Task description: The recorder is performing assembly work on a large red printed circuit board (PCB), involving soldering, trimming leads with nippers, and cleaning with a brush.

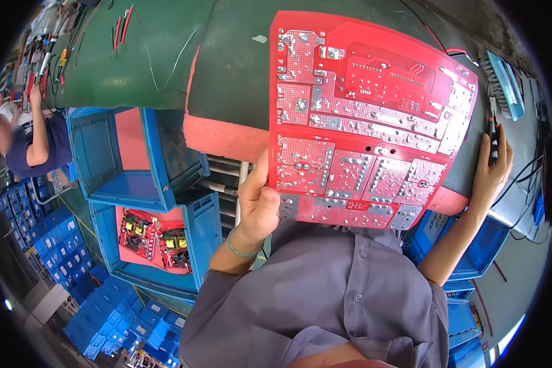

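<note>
A large red circuit board (362,129) is held up in front of me, its soldered side with silvery solder joints facing up. My left hand (260,199) grips it at the lower left edge, thumb on the near face and the other fingers hidden behind. Off to the right, beyond the board, my right hand (495,164) has its fingers around a slim hand tool (492,126) with a black and orange handle. The tool's exact kind is too small to tell. Beside it on the bench lies a blue brush (504,83) with grey bristles.
The green bench mat (233,80) has pink foam (227,138) along its near edge. Red-handled tweezers or a similar tool (122,27) lie at the back. Blue crates (122,202) stand left, one holding populated red boards (156,239). Another person (37,135) works far left.
</note>
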Demonstrator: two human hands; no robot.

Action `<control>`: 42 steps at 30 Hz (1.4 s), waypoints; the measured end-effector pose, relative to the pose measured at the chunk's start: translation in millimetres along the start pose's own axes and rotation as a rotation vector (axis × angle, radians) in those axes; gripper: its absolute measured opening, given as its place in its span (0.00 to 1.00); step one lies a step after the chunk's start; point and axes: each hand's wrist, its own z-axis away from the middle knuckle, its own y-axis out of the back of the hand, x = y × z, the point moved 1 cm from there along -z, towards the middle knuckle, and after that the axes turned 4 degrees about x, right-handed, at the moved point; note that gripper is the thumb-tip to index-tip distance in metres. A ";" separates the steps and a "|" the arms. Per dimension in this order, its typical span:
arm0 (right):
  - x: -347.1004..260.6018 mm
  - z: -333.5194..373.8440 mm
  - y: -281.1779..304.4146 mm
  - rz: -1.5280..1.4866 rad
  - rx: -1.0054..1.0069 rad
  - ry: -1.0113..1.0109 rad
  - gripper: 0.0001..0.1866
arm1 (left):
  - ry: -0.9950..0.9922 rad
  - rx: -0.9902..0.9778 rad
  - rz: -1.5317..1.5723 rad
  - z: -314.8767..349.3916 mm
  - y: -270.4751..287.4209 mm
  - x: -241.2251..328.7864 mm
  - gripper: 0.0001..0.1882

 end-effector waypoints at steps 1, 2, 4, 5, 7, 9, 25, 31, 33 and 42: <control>0.6 0.3 0.2 -0.008 -0.013 -0.022 0.19 | 0.000 -0.002 0.000 0.1 0.2 0.2 0.34; 1.1 0.7 0.4 -0.015 -0.027 -0.044 0.19 | 0.005 -0.011 -0.009 0.2 0.8 0.6 0.34; 0.9 0.7 0.5 -0.024 -0.018 -0.057 0.20 | 0.007 -0.025 -0.016 -1.0 0.2 -0.1 0.34; 0.6 0.6 0.6 -0.032 -0.012 -0.069 0.20 | 0.008 -0.016 -0.016 -1.0 -0.3 -1.1 0.33; -3.0 0.3 0.5 -0.039 -0.007 -0.059 0.20 | 0.011 0.000 -0.018 2.2 -0.8 -1.7 0.33; -4.7 0.2 0.7 -0.050 -0.003 -0.047 0.20 | -0.001 -0.017 -0.039 2.3 -0.6 -2.1 0.33; -4.1 -0.5 0.3 -0.045 -0.003 -0.046 0.20 | -0.036 -0.030 -0.047 -3.1 -14.2 -6.5 0.30; 2.6 1.7 -0.3 -0.024 0.011 -0.095 0.21 | 0.001 -0.012 -0.040 0.1 -13.1 -6.7 0.28; 3.2 2.5 2.0 0.006 0.025 -0.177 0.23 | -0.028 -0.051 -0.049 -1.9 -13.1 -7.5 0.27; -45.4 10.7 60.9 -0.211 0.071 0.066 0.25 | -0.027 -0.056 -0.017 -2.4 -16.2 -5.7 0.26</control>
